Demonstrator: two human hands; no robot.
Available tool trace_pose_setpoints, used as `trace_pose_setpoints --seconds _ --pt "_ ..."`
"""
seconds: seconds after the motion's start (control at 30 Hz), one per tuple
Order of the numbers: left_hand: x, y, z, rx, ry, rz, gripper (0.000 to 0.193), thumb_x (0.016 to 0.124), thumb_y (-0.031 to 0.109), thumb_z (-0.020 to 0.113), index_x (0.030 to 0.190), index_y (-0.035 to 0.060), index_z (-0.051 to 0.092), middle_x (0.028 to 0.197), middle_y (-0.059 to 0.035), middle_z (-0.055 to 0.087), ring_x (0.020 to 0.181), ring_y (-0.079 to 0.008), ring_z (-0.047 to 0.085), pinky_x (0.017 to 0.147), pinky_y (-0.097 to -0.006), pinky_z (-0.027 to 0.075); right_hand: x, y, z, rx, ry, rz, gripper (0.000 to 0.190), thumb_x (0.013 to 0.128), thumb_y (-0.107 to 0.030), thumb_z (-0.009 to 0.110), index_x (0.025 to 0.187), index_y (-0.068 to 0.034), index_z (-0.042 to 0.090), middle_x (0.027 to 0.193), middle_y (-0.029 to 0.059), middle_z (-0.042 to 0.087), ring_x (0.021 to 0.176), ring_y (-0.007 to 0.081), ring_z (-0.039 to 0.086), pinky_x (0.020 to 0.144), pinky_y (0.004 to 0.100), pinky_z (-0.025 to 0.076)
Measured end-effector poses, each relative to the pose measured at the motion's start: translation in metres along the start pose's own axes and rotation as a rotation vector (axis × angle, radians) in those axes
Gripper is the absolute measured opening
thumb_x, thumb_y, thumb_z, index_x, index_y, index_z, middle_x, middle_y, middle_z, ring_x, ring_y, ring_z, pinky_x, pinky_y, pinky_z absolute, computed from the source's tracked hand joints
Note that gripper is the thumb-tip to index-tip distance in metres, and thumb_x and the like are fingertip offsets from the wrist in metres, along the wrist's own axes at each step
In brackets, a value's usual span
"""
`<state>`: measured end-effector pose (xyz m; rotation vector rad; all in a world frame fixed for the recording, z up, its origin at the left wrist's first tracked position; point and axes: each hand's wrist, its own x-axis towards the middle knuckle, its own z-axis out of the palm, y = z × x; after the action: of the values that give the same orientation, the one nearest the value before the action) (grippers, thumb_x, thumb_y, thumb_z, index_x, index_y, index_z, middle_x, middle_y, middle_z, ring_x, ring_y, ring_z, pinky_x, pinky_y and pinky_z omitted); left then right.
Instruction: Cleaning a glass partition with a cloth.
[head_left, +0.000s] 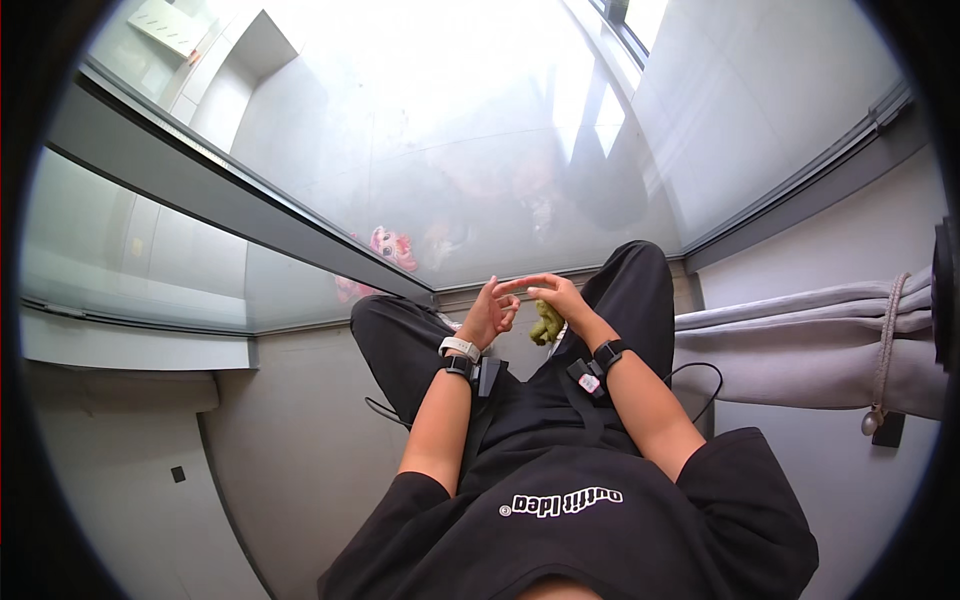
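My left hand (491, 311) is raised between my bent knees, its fingers partly curled and apart, with nothing visible in it. My right hand (559, 296) reaches across so that its extended index finger meets or nearly meets the left fingertips. From the right hand's thumb side and palm hangs a small green fuzzy item (547, 324), perhaps yarn or a soft toy; the fingers hide its upper part. On each wrist is a black strap with a dark device, and a white band (459, 346) circles the left wrist too.
A glass panel with a grey frame (300, 225) stands before my knees. Behind it sits a pink-haired doll figure (394, 247). At right a tied grey curtain (795, 360) hangs by the wall. Black cables (712, 367) loop near both hips.
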<state>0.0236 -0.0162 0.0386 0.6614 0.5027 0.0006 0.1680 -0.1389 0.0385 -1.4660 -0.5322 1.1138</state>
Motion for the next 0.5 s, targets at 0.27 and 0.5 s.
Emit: trace_pose_setpoints --seconds 0.27,0.5 --pt "-0.001 0.000 0.002 -0.020 -0.056 -0.053 0.054 0.093 0.050 0.033 0.126 0.0105 0.048 0.072 0.0034 0.050 0.046 -0.0048 0.035 0.043 -0.0187 0.026 0.005 0.019 0.002 0.027 -0.098 0.047 0.045 0.077 -0.022 0.072 0.112 0.003 0.058 0.084 0.0057 0.064 0.076 0.0105 0.058 0.067 0.0236 0.046" --pt "0.002 -0.002 0.002 0.027 0.001 -0.095 0.054 0.091 0.054 0.035 0.122 0.0116 0.050 0.071 0.0035 0.049 0.044 -0.0051 0.035 0.042 -0.0189 0.026 0.002 0.006 0.005 -0.023 0.023 0.025 0.035 0.080 -0.029 0.069 0.098 0.001 0.065 0.085 0.0047 0.065 0.077 0.0087 0.058 0.069 0.0228 0.046"
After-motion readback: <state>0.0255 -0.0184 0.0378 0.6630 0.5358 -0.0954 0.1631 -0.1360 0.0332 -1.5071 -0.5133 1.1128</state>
